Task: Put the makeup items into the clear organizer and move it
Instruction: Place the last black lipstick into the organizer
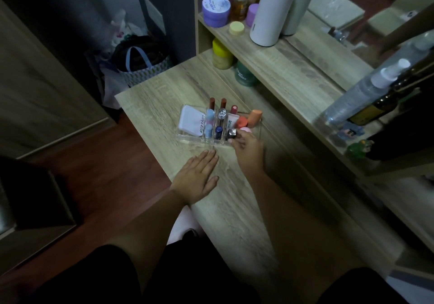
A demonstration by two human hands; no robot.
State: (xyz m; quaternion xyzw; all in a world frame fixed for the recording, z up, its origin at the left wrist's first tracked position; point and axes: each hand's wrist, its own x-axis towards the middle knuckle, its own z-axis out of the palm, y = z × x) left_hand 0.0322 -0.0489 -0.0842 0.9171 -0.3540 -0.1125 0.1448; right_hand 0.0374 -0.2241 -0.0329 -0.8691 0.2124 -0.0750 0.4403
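Observation:
The clear organizer (187, 137) stands on the wooden table (225, 198), holding a white compact (191, 121), several upright lipsticks (212, 103) and small tubes, and orange sponges (254, 117). My right hand (247, 148) is at the organizer's near right corner, fingertips on a silver-and-black item (232, 133) sitting in a front slot. My left hand (199, 175) lies flat on the table just in front of the organizer, fingers together, holding nothing.
A shelf unit rises on the right with jars (216, 10), a tall white cylinder (270, 7) and spray bottles (366, 90). A yellow jar (220, 54) and green jar (245, 74) sit under the shelf. A patterned bag (143, 64) stands on the floor past the table's left end.

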